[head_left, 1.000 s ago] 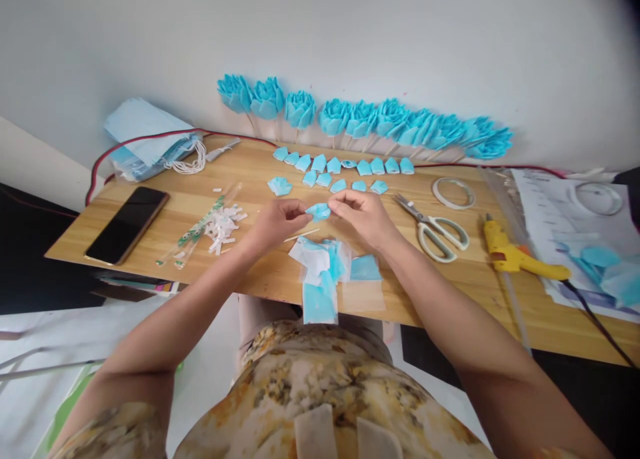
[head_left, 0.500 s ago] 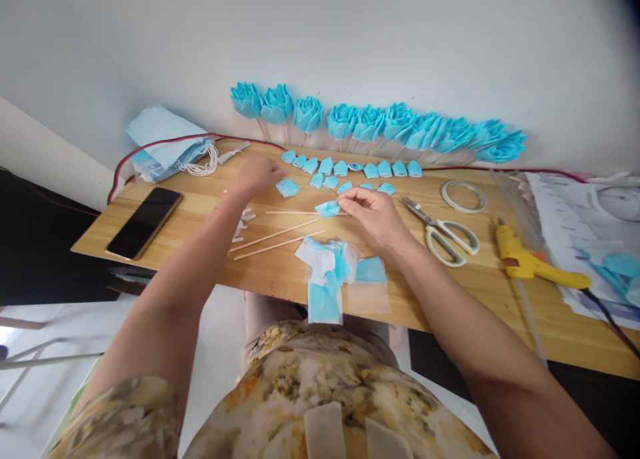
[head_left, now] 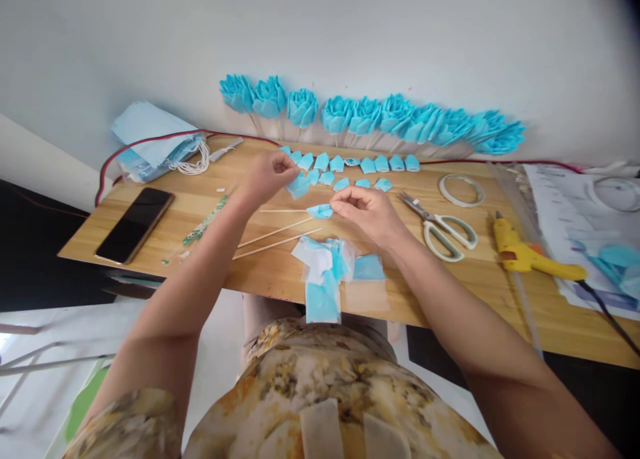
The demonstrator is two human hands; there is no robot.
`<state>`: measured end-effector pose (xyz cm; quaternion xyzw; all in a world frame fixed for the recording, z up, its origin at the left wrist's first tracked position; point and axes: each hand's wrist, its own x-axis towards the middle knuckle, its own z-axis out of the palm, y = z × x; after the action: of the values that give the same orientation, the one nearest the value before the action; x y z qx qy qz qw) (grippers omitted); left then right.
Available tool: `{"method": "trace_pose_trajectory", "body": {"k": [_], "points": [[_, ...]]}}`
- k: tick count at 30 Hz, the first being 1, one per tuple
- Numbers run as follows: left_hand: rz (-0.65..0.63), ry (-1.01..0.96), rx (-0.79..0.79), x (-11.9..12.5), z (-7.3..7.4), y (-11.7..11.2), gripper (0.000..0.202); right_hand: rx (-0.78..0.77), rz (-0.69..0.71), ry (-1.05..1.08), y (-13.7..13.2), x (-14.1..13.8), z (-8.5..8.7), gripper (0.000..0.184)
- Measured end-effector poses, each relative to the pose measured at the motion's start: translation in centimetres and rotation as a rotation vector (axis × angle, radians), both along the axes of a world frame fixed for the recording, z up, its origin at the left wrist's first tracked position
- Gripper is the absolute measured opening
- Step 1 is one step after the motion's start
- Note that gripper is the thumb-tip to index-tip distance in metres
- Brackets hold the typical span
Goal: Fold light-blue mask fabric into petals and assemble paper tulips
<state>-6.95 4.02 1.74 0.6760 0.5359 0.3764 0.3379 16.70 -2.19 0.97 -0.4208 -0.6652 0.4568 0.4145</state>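
Note:
My right hand (head_left: 364, 210) is closed in a pinch on a small folded blue fabric petal (head_left: 320, 211). A thin wooden stick (head_left: 283, 210) runs up to this petal from the left; whether the hand holds the stick too, I cannot tell. My left hand (head_left: 273, 173) has its thumb and fingers pinched on a loose blue fabric piece (head_left: 299, 187), just above the tabletop. Behind the hands lie rows of folded blue petals (head_left: 381, 163). Two more wooden sticks (head_left: 280, 233) rest in front of my left hand.
Cut blue and white fabric (head_left: 323, 302) hangs over the front edge. To the right are scissors (head_left: 440, 229), a tape roll (head_left: 463, 189) and a yellow glue gun (head_left: 520, 249). A phone (head_left: 135, 225) and face masks (head_left: 155, 139) lie left. Blue fabric flowers (head_left: 365, 115) lean along the wall.
My left hand has moved right and taken hold of the loose blue piece that lay beside it. The right hand's petal has turned slightly. A green-patterned strip now shows beside my left forearm.

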Motion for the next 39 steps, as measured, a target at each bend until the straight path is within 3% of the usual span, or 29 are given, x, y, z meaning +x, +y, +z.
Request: {"method": "trace_pose_trajectory", "body": {"k": [9,28,39], "points": [[-0.09,-0.125,-0.048,2.2,1.7,-4.4,0.013,0.079,0.002,-0.075,-0.5,-0.3,0.5,0.015],[-0.171,-0.274,-0.063,3.0,0.8,-5.2,0.015,0.025,-0.084,-0.027,0.0,-0.3,-0.7,0.018],[-0.33,-0.451,-0.163,2.6,0.6,-5.8,0.054,0.016,-0.1,-0.046,0.0,-0.3,-0.6,0.018]]}}
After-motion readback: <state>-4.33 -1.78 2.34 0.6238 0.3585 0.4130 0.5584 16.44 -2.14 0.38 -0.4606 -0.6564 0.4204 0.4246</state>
